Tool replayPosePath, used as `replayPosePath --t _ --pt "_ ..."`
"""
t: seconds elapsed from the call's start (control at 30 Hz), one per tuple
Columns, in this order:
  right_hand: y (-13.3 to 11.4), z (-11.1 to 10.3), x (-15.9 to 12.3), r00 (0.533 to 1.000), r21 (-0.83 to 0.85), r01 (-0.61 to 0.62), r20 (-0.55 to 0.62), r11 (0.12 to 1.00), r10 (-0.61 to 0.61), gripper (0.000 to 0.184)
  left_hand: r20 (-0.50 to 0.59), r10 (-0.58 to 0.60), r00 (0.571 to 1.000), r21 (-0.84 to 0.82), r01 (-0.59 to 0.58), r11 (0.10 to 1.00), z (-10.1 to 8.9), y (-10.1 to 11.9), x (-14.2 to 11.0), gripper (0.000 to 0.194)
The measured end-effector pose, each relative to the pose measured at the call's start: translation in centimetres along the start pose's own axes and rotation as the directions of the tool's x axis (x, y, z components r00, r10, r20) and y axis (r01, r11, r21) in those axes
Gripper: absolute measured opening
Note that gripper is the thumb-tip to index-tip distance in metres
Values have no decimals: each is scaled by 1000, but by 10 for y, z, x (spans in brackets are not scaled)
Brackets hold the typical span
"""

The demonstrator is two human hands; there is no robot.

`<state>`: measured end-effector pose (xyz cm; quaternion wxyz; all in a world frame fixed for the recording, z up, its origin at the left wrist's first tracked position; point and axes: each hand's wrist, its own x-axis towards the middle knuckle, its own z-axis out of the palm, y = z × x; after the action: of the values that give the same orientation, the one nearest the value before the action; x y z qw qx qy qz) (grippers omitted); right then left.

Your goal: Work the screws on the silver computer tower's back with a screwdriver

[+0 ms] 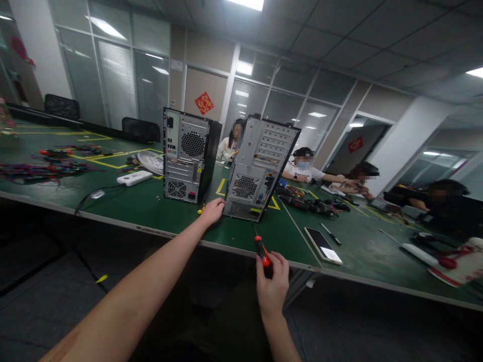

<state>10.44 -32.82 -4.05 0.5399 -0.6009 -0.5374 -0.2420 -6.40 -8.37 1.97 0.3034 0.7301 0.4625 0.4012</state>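
My right hand is closed around the red and black handle of a screwdriver. Its thin shaft points up toward the bottom rear edge of a grey computer case; whether the tip touches the case I cannot tell. That case leans in view, its back panel with vents and ports toward me. My left hand grips the case's lower left corner, some fingers hidden. Left of it, a second computer case stands upright, also back toward me. A small yellow-handled tool lies between them, partly hidden.
On the green table lie a white power strip, bundled cables, a phone, a pen-like tool and black cables. A long screwdriver with a white handle lies at right. Several people sit across the table.
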Motion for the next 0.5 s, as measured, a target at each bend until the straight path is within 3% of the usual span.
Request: replayPosePath --t 0.23,0.5 --pt "-5 2 -5 997 41 74 14 996 -74 24 15 -5 1000 -15 5 1000 0 -2 0 30" --pt "1 0 -5 999 60 -29 20 998 28 28 3 7 1000 -25 -7 1000 3 -6 3 28"
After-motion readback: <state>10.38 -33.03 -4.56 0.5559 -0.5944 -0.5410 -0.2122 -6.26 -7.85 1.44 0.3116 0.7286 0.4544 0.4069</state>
